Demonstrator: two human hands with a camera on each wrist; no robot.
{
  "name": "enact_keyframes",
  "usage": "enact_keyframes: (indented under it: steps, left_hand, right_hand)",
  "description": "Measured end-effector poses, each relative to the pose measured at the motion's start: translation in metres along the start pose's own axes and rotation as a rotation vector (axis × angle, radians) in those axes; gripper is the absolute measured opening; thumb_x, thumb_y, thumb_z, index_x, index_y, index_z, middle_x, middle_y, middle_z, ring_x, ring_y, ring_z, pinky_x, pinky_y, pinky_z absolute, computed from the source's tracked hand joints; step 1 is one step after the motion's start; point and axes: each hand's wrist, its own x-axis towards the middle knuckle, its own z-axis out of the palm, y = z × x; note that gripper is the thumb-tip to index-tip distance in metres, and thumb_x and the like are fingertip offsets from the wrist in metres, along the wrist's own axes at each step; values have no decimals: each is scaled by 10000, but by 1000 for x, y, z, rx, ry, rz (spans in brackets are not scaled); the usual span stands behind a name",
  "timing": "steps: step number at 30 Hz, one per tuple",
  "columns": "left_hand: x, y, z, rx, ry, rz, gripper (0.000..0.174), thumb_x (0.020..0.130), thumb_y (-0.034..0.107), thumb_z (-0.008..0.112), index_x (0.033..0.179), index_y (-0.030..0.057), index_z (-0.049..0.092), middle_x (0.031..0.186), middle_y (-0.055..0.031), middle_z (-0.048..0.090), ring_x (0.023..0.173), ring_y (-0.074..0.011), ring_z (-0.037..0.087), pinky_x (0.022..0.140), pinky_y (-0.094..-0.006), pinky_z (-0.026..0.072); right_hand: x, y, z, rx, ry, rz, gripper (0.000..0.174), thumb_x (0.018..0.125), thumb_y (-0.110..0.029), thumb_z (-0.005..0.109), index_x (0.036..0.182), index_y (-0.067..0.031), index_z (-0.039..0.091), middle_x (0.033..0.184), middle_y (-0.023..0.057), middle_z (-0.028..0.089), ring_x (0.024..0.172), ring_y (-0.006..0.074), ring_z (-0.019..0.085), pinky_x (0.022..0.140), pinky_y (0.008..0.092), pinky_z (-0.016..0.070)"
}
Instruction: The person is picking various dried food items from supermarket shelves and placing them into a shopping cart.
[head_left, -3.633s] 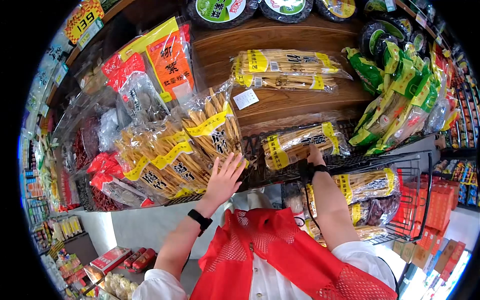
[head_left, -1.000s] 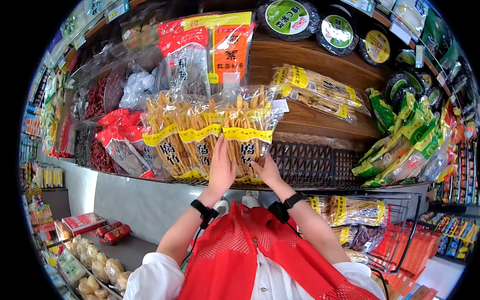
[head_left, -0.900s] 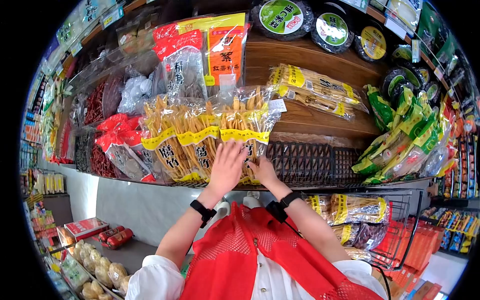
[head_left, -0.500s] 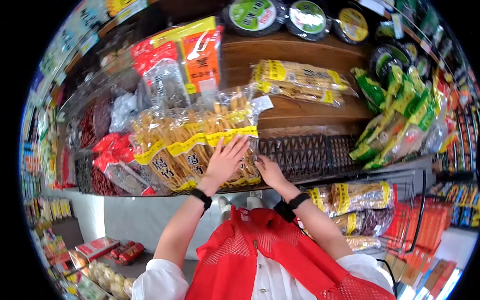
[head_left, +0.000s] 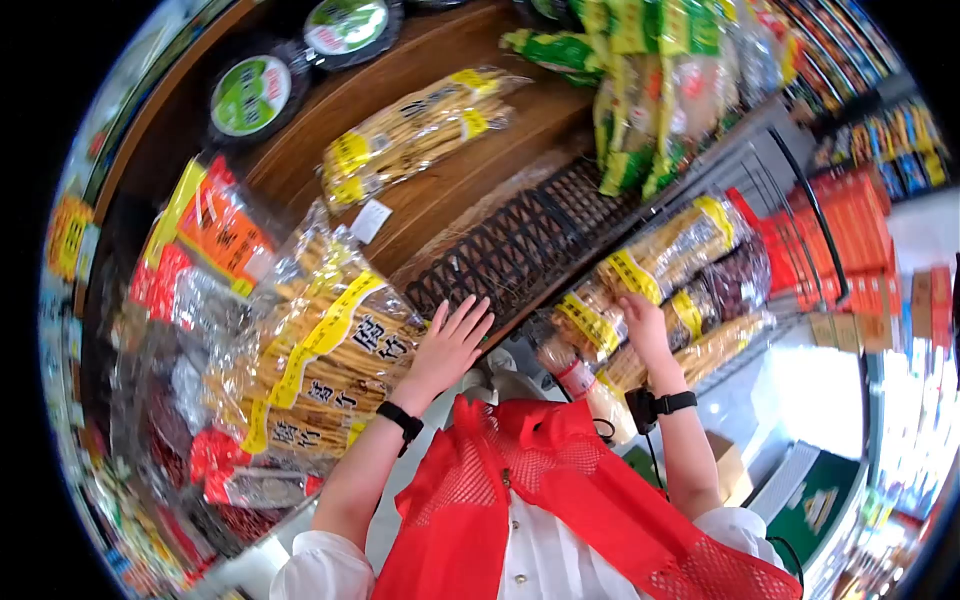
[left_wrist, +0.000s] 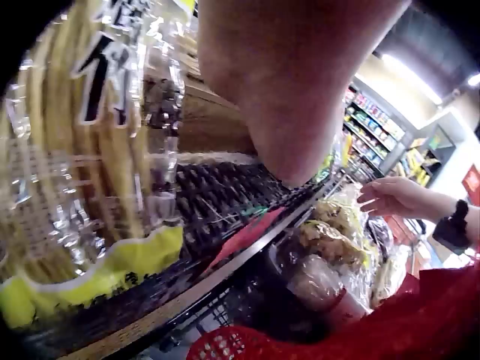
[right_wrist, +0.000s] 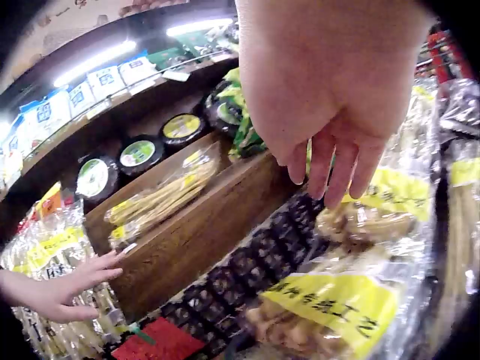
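My left hand [head_left: 450,345] is spread with straight fingers at the shelf's front edge, just right of several upright bags of dried tofu sticks [head_left: 315,350] with yellow bands and black lettering. In the left wrist view one such tofu stick bag [left_wrist: 82,150] fills the left side. My right hand [head_left: 648,330] is over the wire cart, its fingertips right at a clear bag of tofu sticks [head_left: 675,250]. The right wrist view shows those fingers [right_wrist: 321,165] extended downward, overlapping a yellow-banded bag [right_wrist: 390,191] and not curled round it.
A black lattice tray [head_left: 500,255] lines the shelf right of the upright bags. Two bags of sticks [head_left: 415,130] lie on the wooden step above. Green-and-yellow bags [head_left: 650,90] stand at the far end. The cart's black handle [head_left: 815,215] rises beside red boxes [head_left: 835,240].
My right hand has left the upright bags on the shelf and moved right to the cart. My left hand has slid off their front to the shelf edge. The head view has turned right.
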Motion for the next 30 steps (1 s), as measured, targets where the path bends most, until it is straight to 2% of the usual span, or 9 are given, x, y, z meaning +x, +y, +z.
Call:
enact_keyframes:
  steps: [7,9,10,13,16,20,25,26,30]
  left_hand:
    - [77,17,49,-140,-45,453,310,772,174,542,1065,74,542,1198,-76,482,1165,-216,390,1004,-419,253]
    - [90,30,58,-139,-102,528,351,771,158,550,1108,68,512,1187,-77,487,1114,-221,439,994,-398,280]
    - [96,36,63,-149,-185,543,348,773,156,547,1108,69,511,1180,-78,489,1104,-227,445,984,-396,292]
    - [106,52,84,-175,-304,603,358,775,153,543,1120,68,494,1173,-93,482,1089,-240,453,958,-399,318]
    - [105,63,99,-193,-427,563,417,767,166,555,1160,61,464,1260,-126,406,1149,-261,406,971,-399,307]
    - [106,65,116,-95,-427,523,539,746,190,576,1247,95,400,1384,-140,217,1268,-264,247,1008,-402,255]
    - [116,72,118,-53,-484,488,600,739,187,578,1290,117,350,1412,-136,162,1303,-259,175,1036,-406,204]
    - [120,71,123,-42,-487,490,600,739,187,578,1290,117,350,1412,-136,162,1303,-259,175,1036,-406,204]
    - [134,81,137,25,-500,446,614,716,191,591,1277,106,358,1389,-132,216,1287,-277,195,1033,-425,205]
  right_hand:
    - [-108,80,-26,-267,363,209,305,785,-118,552,1068,-10,524,1072,214,507,971,365,493,824,390,408]
    - [-147,98,-17,-263,387,526,436,750,-128,583,1138,12,443,1162,259,419,1052,407,417,883,421,367]
    - [-167,122,-5,-295,321,566,605,729,-152,615,1225,25,318,1173,293,381,1029,430,438,868,445,391]
    - [-203,106,13,-142,213,824,610,744,-171,608,1221,60,307,1171,306,393,1113,421,379,938,420,342]
    - [-221,124,44,-7,68,926,766,752,-209,617,1273,109,155,1224,327,356,1110,431,404,937,395,356]
    - [-211,123,69,183,-69,847,839,759,-222,610,1258,168,59,1188,369,363,1063,425,451,921,389,371]
    - [-208,148,127,-200,-130,838,950,778,-324,577,1193,252,-55,1228,483,95,1027,598,338,912,420,357]
    - [-205,151,128,-131,-185,898,916,788,-358,552,1240,210,-7,1270,455,-20,1045,661,210,970,442,273]
    - [-190,161,129,-324,-434,957,793,847,-356,447,1322,71,-21,1292,422,-99,1136,536,270,945,429,327]
